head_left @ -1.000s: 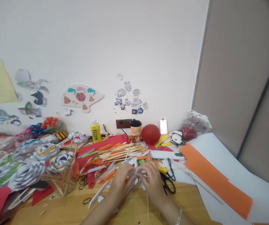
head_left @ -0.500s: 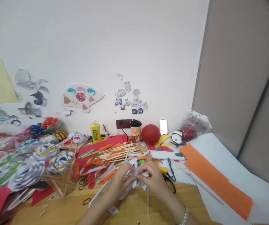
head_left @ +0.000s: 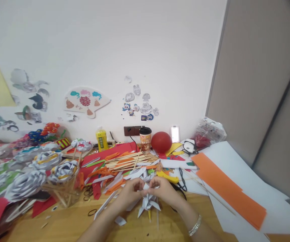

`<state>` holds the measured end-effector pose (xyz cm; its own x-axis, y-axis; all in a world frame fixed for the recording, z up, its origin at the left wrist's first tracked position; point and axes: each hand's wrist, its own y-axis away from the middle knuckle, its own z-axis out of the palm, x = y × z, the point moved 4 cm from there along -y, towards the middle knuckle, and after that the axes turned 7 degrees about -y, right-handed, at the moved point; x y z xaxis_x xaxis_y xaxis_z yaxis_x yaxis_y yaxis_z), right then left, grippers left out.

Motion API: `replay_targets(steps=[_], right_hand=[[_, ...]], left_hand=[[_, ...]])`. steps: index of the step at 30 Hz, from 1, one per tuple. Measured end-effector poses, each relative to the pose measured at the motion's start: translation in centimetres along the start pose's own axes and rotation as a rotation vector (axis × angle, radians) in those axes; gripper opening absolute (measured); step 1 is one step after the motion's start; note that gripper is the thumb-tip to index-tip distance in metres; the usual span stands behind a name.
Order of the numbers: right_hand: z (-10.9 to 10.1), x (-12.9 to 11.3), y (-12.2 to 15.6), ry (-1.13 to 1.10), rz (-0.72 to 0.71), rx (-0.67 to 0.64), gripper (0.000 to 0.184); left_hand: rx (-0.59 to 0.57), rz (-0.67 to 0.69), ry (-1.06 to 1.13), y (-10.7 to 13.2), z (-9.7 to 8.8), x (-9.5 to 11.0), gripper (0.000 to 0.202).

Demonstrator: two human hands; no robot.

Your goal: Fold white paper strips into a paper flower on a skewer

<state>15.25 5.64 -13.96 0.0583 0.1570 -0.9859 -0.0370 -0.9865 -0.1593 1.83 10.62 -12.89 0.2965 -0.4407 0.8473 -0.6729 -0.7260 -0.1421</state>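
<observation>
In the head view, my left hand (head_left: 133,192) and my right hand (head_left: 164,192) meet in front of me, fingertips pinched together on a folded white paper flower (head_left: 148,202). Its pointed petals spread out below my fingers, and a yellow tip (head_left: 149,216) sticks out beneath them. My fingers cover the upper part. A thin pale stick (head_left: 157,220) shows just right of the petals. Behind my right hand lies a yellow-handled tool (head_left: 167,176), partly hidden. Loose white paper strips (head_left: 104,205) lie beside my left forearm.
Thin wooden sticks (head_left: 124,161) lie heaped on coloured paper strips. Finished paper flowers (head_left: 26,185) stand at the left. Behind are a yellow bottle (head_left: 101,139), a lidded cup (head_left: 145,139) and a red balloon (head_left: 161,142). Orange paper (head_left: 230,191) rests on white sheets (head_left: 273,208) at right.
More of the white paper flower now shows below my hands, with its petals fanned out and a yellow tip visible. Both hands remain pinched on it. The view has shifted slightly.
</observation>
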Motion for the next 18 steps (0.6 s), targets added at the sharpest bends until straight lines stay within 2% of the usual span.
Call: replay_targets(steps=[5,12,16,18], right_hand=[[0.24,0.48,-0.17,0.102,-0.013,0.059,0.01],[0.49,0.05,-0.05,0.365,-0.076,0.13,0.005],[0.37,-0.44,0.0,0.433,-0.156,0.184,0.006],[0.24,-0.4,-0.07,0.388,-0.157,0.157,0.008]], left_hand=[[0.032,0.037,-0.019,-0.33,0.0,-1.02,0.027],[0.13,0.056,-0.202,-0.04,-0.1,-0.42,0.014],[0.086,-0.044,-0.074,-0.12,-0.08,-0.63,0.01],[0.046,-0.103,-0.02,-0.08,-0.02,-0.69,0.011]])
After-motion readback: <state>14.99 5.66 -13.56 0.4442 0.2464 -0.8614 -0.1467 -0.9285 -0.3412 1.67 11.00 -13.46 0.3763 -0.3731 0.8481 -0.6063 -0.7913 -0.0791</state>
